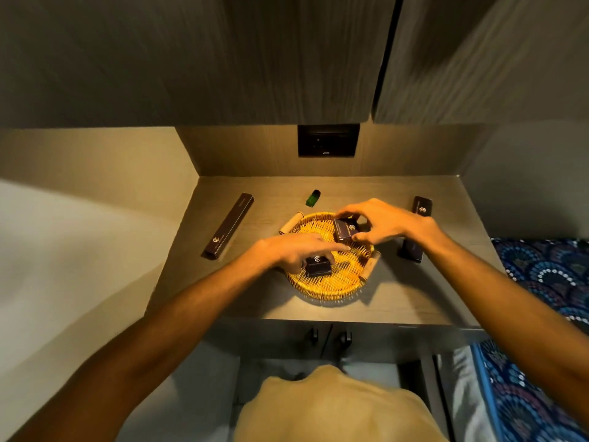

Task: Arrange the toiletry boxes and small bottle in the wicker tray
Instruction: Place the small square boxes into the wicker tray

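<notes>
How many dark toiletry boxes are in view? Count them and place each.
5: long dark box left of the wicker tray; one in-tray under the left hand; one in the right hand; two right of tray. More may be hidden.

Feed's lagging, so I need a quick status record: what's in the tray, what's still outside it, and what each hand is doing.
in tray: two small boxes
left hand: resting on near box
right hand: grip on far box, over the tray
outside, left: long box
outside, back: green bottle
outside, right: two dark boxes, partly hidden
</notes>
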A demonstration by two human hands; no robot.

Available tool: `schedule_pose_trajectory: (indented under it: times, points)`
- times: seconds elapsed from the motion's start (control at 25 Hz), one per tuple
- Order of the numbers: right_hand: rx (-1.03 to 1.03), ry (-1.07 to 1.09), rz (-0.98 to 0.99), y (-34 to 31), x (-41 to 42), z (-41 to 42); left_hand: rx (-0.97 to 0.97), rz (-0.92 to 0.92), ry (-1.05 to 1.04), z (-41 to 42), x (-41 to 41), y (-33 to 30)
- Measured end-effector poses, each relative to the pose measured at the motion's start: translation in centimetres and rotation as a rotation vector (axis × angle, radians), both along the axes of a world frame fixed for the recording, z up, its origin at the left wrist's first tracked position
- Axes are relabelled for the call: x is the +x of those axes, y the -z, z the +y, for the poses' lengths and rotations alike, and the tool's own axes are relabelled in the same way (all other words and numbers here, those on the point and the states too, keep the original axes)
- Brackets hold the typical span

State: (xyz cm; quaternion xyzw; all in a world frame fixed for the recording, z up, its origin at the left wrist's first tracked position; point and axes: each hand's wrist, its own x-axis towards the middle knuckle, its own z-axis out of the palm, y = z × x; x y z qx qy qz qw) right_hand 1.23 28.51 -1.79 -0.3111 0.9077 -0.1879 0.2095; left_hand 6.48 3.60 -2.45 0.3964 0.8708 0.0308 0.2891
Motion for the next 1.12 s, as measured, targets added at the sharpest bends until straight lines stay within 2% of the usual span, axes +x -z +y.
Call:
schedule_pose_trajectory:
  times: [0.12, 0.2, 0.28, 0.44, 0.84, 0.92, 1.0, 1.08, 1.12]
  points:
    - [-0.016, 0.015, 0.024, 0.3, -0.1, 0.5, 0.065, 0.005, -0.054, 0.5, -0.1, 0.4]
    - [-0.047, 0.014, 0.051, 0.8, 0.0, 0.9, 0.111, 0.071, -0.113, 0.7, 0.1, 1.0]
    - [-0.068, 0.011, 0.078, 1.2, 0.1, 1.2, 0.06, 0.113, -0.157, 0.9, 0.7, 1.8]
    - [-0.087, 0.011, 0.082, 1.2, 0.1, 1.8, 0.113, -0.012, -0.293, 1.4, 1.0, 2.0]
    - [-0.083, -0.023, -0.014, 1.0, -0.1, 1.2, 0.109, -0.108, -0.252, -0.3, 0.7, 0.9]
    - [-0.067, -0.049, -0.013, 1.0, 0.0, 0.6, 0.203, -0.026, -0.257, -1.4, 0.8, -0.2]
    - [-0.028, -0.093, -0.02, 1.2, 0.2, -0.2, 0.363, 0.231, -0.287, -2.6, 1.2, -1.0]
    - [0.012, -0.131, -0.022, 1.5, 0.4, -1.1, 0.351, 0.498, -0.333, -3.4, 1.6, -1.0]
    - [0.027, -0.145, -0.023, 1.6, 0.5, -1.6, 0.315, 0.551, -0.359, -3.6, 1.8, -0.6]
